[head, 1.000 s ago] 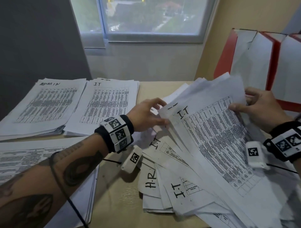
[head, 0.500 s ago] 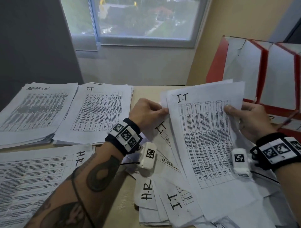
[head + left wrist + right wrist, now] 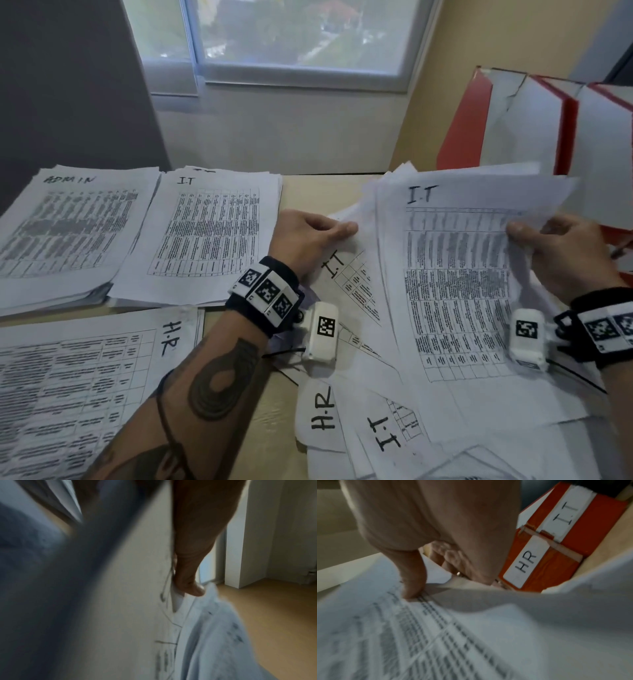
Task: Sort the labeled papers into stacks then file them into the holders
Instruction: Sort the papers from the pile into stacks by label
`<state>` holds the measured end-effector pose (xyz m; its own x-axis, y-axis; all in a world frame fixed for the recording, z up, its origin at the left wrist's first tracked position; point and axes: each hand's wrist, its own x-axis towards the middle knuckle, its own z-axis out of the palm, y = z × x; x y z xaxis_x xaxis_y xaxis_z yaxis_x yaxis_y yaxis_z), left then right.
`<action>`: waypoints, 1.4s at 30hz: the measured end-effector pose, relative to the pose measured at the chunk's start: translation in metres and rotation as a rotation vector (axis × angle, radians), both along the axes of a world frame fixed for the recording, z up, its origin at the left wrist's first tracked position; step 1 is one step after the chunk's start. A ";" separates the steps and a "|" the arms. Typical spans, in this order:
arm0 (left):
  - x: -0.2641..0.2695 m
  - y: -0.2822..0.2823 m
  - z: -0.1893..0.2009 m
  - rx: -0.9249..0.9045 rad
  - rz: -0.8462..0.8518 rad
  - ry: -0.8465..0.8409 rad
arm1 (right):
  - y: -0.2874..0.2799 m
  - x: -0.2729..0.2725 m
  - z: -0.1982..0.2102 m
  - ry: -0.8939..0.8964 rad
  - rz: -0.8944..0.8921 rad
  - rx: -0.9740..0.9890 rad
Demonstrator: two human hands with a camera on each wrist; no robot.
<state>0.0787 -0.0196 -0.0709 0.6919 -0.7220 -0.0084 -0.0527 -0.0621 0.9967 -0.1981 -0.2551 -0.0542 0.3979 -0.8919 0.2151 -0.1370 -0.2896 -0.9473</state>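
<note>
We see the right hand (image 3: 565,257) pinching the right edge of a sheet marked I.T (image 3: 455,274), thumb pressed on the printed table and the other fingers curled behind the paper; the right wrist view shows that thumb (image 3: 413,582) planted on the rows of print. The left hand (image 3: 308,240) holds the sheet's left edge, thumb on top of the paper's margin and the fingers tucked underneath; in the left wrist view we make out only the thumb (image 3: 190,582) against a paper edge, the rest being blurred. The sheet is lifted at its far end, with a few more sheets fanned just behind it.

Beneath it lies the unsorted heap (image 3: 394,428) on the right part of the tabletop (image 3: 267,428), where we read I.T on two sheets and H.R on one. Beyond the right hand stand the red file holders (image 3: 469,120), their white sides facing us; the right wrist view shows labels reading HR (image 3: 526,563) and I.T (image 3: 565,513) on their spines.

On the left we find three sorted stacks: the ADMIN stack (image 3: 68,233) at the far left, an I.T stack (image 3: 205,236) just beside it, and an H.R stack (image 3: 85,394) nearer to us. A window (image 3: 291,37) sits above the far edge.
</note>
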 end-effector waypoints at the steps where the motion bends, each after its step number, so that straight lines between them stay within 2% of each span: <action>1: 0.002 0.000 -0.002 -0.008 -0.001 0.006 | -0.010 -0.008 -0.003 -0.058 0.027 0.048; 3: 0.005 0.000 -0.003 -0.001 -0.010 -0.003 | -0.029 -0.026 -0.005 -0.144 0.052 0.120; 6: 0.006 0.001 -0.002 0.018 -0.024 0.002 | -0.057 -0.052 -0.009 -0.173 0.064 0.234; 8: 0.005 0.000 -0.001 0.019 -0.031 -0.013 | -0.053 -0.049 -0.002 -0.241 0.076 0.260; 12: 0.004 -0.007 0.000 -0.109 -0.044 -0.120 | -0.020 -0.026 0.003 -0.265 0.143 0.205; 15: 0.002 -0.008 0.003 -0.122 -0.130 -0.206 | -0.005 -0.003 0.002 -0.211 0.094 0.139; 18: 0.001 -0.002 0.006 -0.127 -0.261 -0.114 | 0.008 0.012 0.002 -0.110 0.057 0.014; 20: 0.003 -0.001 0.004 -0.103 -0.298 -0.120 | 0.011 0.019 0.001 -0.099 0.044 0.005; 24: 0.001 -0.006 0.001 -0.073 -0.150 -0.175 | 0.015 0.022 0.002 -0.127 0.080 0.024; 26: 0.003 -0.005 0.001 -0.121 -0.107 -0.067 | 0.014 0.018 0.002 -0.157 0.122 0.055; 28: 0.006 -0.004 0.002 -0.152 -0.151 0.023 | 0.008 0.013 -0.001 -0.217 0.165 0.104; 30: 0.006 -0.004 0.003 -0.179 -0.230 -0.038 | 0.008 0.010 -0.001 -0.292 0.216 0.182; 32: 0.004 -0.007 0.000 -0.184 -0.260 -0.115 | 0.007 0.011 -0.005 -0.284 0.225 0.202; 39: -0.002 -0.007 -0.002 -0.143 -0.080 -0.159 | 0.016 0.025 -0.009 -0.263 0.214 0.146; 42: -0.001 -0.007 -0.003 -0.111 -0.054 -0.166 | 0.014 0.026 -0.011 -0.225 0.205 0.100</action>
<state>0.0776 -0.0268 -0.0739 0.6375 -0.7481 0.1842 -0.2170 0.0551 0.9746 -0.1725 -0.2407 -0.0652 0.5235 -0.8195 0.2333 0.1308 -0.1933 -0.9724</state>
